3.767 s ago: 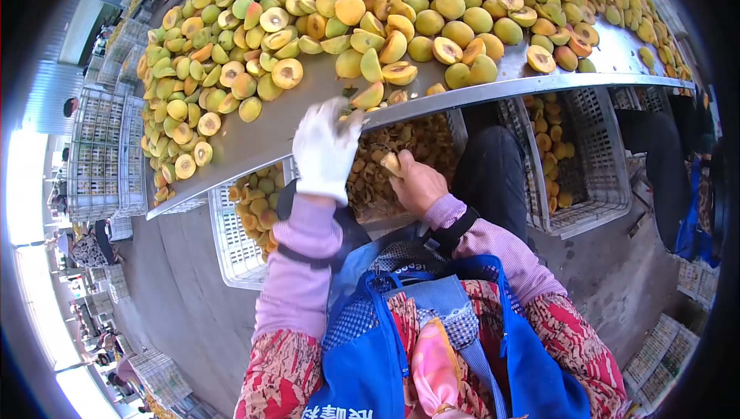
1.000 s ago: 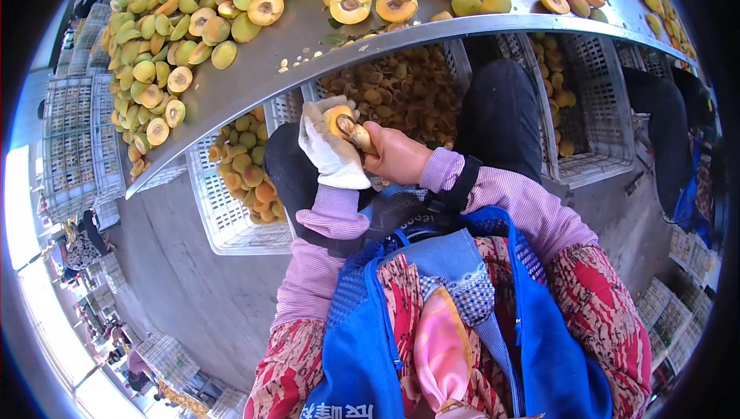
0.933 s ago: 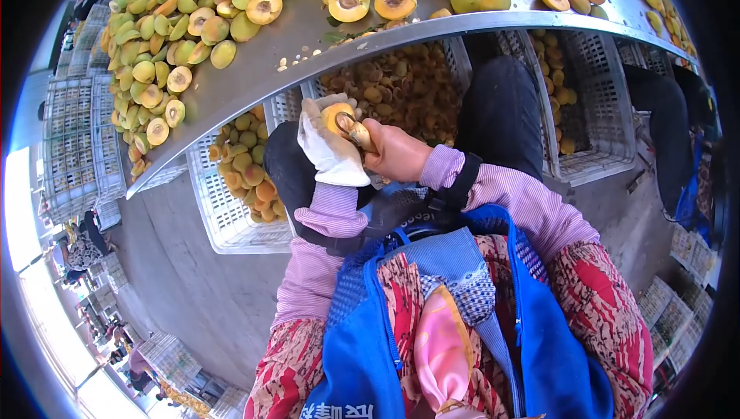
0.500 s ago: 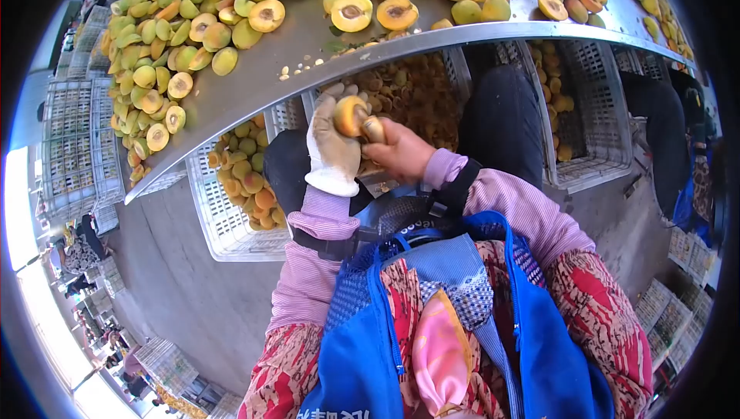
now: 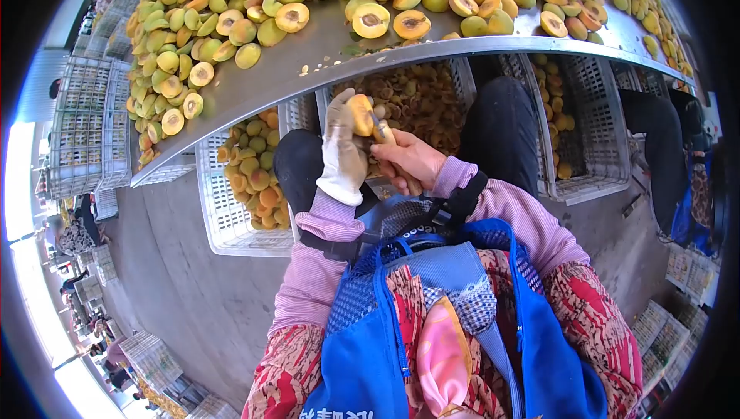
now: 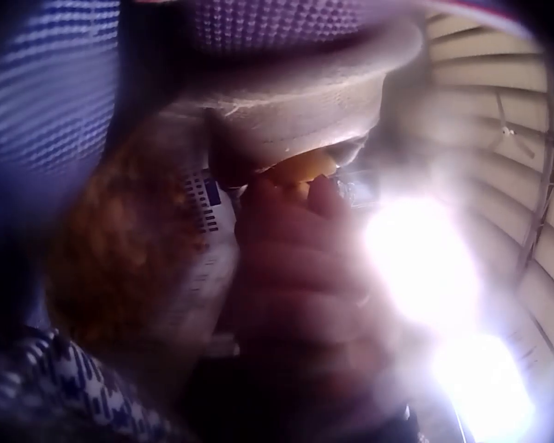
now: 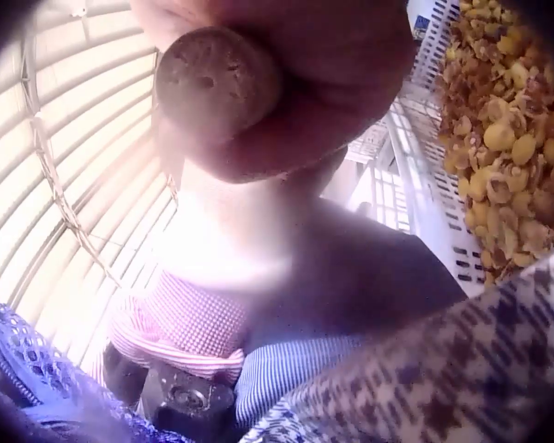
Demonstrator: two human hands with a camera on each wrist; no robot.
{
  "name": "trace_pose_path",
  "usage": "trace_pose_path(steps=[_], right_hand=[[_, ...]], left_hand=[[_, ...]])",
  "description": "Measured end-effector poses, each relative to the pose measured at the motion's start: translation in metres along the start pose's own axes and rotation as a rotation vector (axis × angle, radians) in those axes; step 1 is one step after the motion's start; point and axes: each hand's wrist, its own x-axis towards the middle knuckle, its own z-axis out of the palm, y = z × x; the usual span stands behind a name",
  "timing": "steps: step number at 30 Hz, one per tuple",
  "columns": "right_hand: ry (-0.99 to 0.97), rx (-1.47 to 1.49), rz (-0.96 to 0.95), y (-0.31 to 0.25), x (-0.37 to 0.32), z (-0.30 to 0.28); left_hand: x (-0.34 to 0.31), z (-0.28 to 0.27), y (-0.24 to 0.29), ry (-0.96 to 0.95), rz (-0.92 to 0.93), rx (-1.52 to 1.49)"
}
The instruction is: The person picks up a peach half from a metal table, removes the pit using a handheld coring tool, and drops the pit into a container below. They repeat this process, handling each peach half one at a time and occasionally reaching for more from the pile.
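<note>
In the head view my gloved left hand [image 5: 343, 161] holds a yellow peach half [image 5: 360, 114] upright near its fingertips, cut side toward the right. My bare right hand [image 5: 416, 161] grips the wooden handle [image 5: 384, 135] of a small pitting knife, its metal blade [image 5: 375, 120] right at the cut side. The right wrist view shows the round butt of the handle [image 7: 212, 83] sticking out of the fist. Dim and blurred in the left wrist view, the peach half [image 6: 300, 168] sits between the glove [image 6: 295, 120] and the right hand's fingers [image 6: 295, 240].
A metal table [image 5: 262, 91] heaped with peach halves [image 5: 231, 22] spans the far side. Below its edge stands a crate of scraps [image 5: 424, 99] between the knees. To the left is a white crate [image 5: 250, 249] of peach halves, to the right another crate [image 5: 593, 180].
The left hand has come down from the table edge, now with a peach half. A second ago the curved blade was in its cut face; since then the half has turned and tilted.
</note>
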Motion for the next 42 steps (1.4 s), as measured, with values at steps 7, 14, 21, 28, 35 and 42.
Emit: trace_pose_path(steps=[7, 14, 21, 28, 35, 42], right_hand=[[0.047, -0.422, -0.139, 0.01, 0.0, 0.006], [0.287, -0.906, -0.45, 0.001, 0.007, 0.012], [0.297, -0.956, -0.425, 0.001, 0.015, 0.015], [0.097, -0.707, 0.001, -0.027, 0.005, 0.019], [0.109, -0.863, -0.363, 0.018, 0.031, -0.008], [-0.099, -0.665, 0.048, -0.025, 0.001, -0.006]], left_hand=[[0.01, -0.012, -0.004, 0.237, -0.132, -0.15], [0.007, -0.003, 0.001, 0.208, -0.051, -0.058], [0.014, -0.009, -0.006, 0.206, 0.021, -0.075], [0.014, -0.009, -0.004, 0.233, 0.179, 0.144], [0.01, -0.002, 0.002, 0.242, -0.067, 0.029], [0.013, -0.011, 0.006, 0.115, -0.19, -0.028]])
